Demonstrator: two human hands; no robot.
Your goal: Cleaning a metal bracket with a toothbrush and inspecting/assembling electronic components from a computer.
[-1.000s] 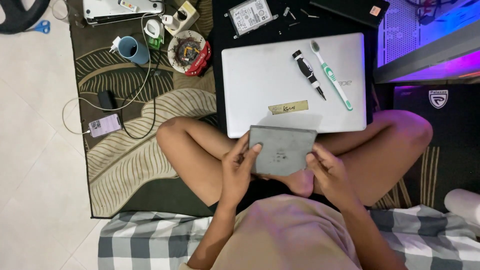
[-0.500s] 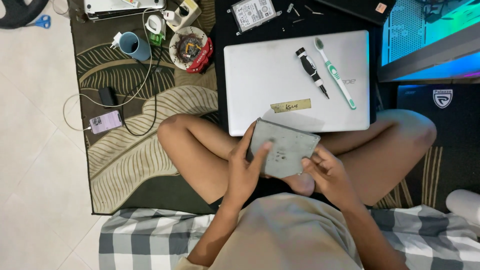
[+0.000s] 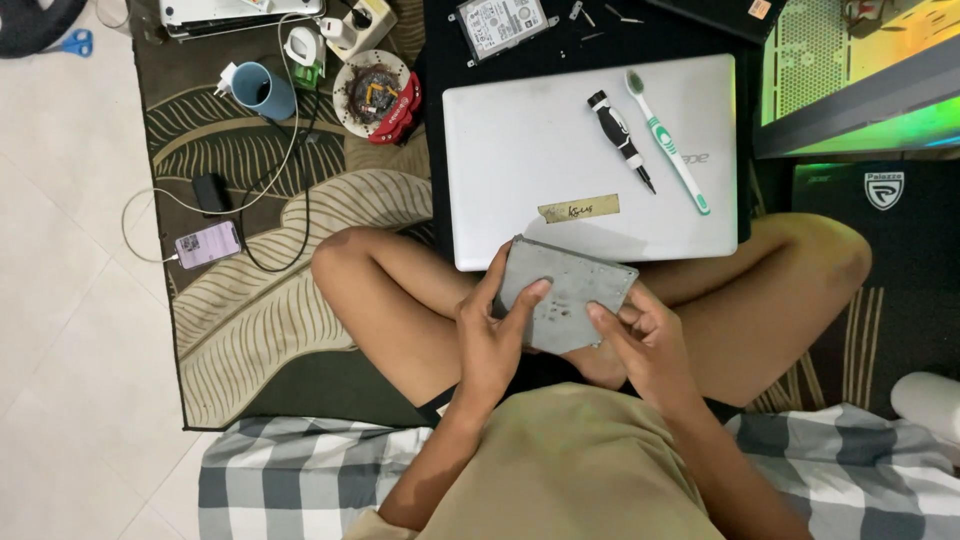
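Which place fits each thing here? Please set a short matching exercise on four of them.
Things:
1. grey flat panel
2. toothbrush
3. blue cup
4. phone

Places:
A. on the leaf-pattern rug, plugged into a cable
B. on the closed silver laptop, beside the screwdriver
C. held in both hands over the lap
D. near the rug's top edge, beside a round dish

Pairs: 1-C, 2-B, 3-D, 4-A

screwdriver (image 3: 621, 138) and toothbrush (image 3: 668, 140) lie on laptop (image 3: 520, 150).
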